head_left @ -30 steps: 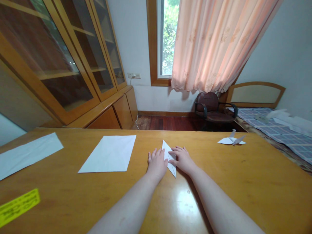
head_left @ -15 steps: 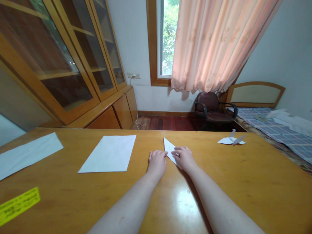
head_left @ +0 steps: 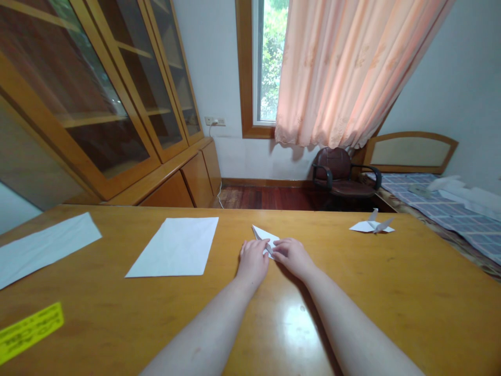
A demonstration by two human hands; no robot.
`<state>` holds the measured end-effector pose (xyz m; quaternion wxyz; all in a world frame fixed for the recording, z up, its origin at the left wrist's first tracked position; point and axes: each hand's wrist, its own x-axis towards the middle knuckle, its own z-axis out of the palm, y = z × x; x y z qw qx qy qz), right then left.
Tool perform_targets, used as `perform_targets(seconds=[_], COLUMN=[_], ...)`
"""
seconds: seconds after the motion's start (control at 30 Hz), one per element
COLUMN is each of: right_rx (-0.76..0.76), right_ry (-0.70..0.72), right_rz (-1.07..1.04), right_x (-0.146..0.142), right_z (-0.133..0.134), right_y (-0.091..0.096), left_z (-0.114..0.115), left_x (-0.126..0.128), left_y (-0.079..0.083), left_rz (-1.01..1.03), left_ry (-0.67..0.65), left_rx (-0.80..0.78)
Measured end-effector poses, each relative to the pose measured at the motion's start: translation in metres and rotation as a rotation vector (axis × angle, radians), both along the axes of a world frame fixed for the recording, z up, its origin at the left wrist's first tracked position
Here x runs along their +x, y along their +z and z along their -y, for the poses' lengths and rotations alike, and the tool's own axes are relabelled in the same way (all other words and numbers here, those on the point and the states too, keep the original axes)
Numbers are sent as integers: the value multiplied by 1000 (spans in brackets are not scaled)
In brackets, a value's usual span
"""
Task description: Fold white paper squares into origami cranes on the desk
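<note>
A small piece of folded white paper (head_left: 265, 233) lies on the wooden table, its sharp tip pointing away and to the left. My left hand (head_left: 253, 258) rests over its left side, fingers curled on the paper. From the right, my right hand (head_left: 293, 256) pinches a raised flap near the paper's lower right edge. Part of the fold is hidden under my fingers. Farther right stands a finished-looking paper crane (head_left: 371, 224) with a raised neck and wings.
A square white sheet (head_left: 174, 248) lies left of my hands, with a long white paper strip (head_left: 50, 248) beyond it. A yellow label (head_left: 31, 331) is at the table's (head_left: 352, 292) near left. Behind the table are a glass cabinet (head_left: 129, 156), an office chair (head_left: 340, 172) and a bed (head_left: 442, 196).
The folded paper has turned so its tip points more to the left, and a flap now stands up between my hands. My right hand has shifted slightly, its fingers now at that flap.
</note>
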<state>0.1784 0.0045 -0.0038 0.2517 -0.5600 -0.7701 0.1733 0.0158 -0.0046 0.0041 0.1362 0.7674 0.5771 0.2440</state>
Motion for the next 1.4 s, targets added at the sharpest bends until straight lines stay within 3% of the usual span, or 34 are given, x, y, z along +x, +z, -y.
perform_targets(seconds=[0.77,1.4], right_rx=[1,-14], right_ry=[13,-9], right_rz=[-43,-52], right_x=[1,1], right_z=[-3,-6], right_y=[-4,-8], left_z=[5,6], left_x=[3,1], left_y=[-4,-11], left_rz=[-243,-331], left_ry=[-104,43], left_rx=[-117,-152])
